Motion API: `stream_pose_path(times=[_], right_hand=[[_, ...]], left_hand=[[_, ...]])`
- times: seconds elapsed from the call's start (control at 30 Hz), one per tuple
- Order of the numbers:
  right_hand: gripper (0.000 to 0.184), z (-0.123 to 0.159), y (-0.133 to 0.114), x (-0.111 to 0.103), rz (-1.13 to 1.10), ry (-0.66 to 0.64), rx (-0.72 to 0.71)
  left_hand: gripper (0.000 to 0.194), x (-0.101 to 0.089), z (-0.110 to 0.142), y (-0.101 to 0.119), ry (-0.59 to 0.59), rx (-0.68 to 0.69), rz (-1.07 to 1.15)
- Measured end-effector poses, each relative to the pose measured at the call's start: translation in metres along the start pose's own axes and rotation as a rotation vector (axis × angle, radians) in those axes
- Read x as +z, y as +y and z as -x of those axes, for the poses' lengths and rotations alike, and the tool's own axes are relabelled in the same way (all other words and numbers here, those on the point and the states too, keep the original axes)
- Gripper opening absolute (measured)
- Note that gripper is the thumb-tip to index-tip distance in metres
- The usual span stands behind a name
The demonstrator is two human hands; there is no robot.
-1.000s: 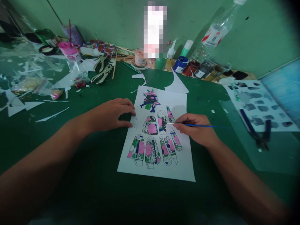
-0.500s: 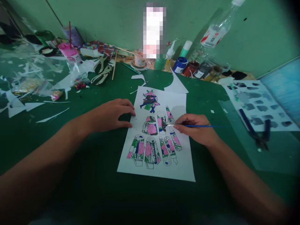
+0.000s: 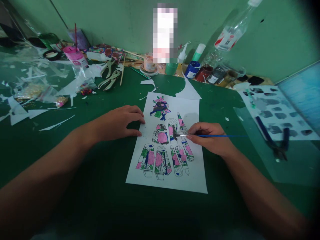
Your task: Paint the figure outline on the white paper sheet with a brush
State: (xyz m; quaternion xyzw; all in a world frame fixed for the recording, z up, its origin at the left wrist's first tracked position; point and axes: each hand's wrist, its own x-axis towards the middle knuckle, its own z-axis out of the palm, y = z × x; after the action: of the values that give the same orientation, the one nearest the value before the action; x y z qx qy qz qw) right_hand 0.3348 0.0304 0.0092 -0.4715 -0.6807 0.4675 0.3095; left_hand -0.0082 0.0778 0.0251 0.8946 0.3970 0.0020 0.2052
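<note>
A white sheet of paper [image 3: 192,176] lies on the green table, printed with several figure pieces partly coloured pink, green and blue. My right hand [image 3: 211,138] pinches a thin blue paintbrush [image 3: 220,135]; its tip touches a piece near the sheet's middle. My left hand [image 3: 117,121] rests palm down on the table, fingers curled, its fingertips pressing the sheet's left edge.
Paint jars [image 3: 192,69] and a clear bottle [image 3: 228,35] stand along the back wall. Pliers [image 3: 110,78], a pink cup [image 3: 75,55] and paper scraps [image 3: 20,115] clutter the left. A paint-daubed sheet [image 3: 275,111] and dark pliers [image 3: 277,146] lie at right.
The brush tip has shifted slightly down on the painted piece; my right hand moved with it. My left hand has stayed put.
</note>
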Motion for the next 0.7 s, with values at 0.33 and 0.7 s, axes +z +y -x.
stream_pose_path(times=[0.33, 0.7], right_hand=[[0.017, -0.0018, 0.0034, -0.0007, -0.175, 0.125, 0.079], [0.019, -0.0027, 0.0046, -0.0008, -0.141, 0.085, 0.031]], left_hand=[[0.043, -0.0013, 0.0003, 0.0018, 0.008, 0.013, 0.009], [0.045, 0.0016, 0.0018, -0.0019, 0.021, 0.035, 0.02]])
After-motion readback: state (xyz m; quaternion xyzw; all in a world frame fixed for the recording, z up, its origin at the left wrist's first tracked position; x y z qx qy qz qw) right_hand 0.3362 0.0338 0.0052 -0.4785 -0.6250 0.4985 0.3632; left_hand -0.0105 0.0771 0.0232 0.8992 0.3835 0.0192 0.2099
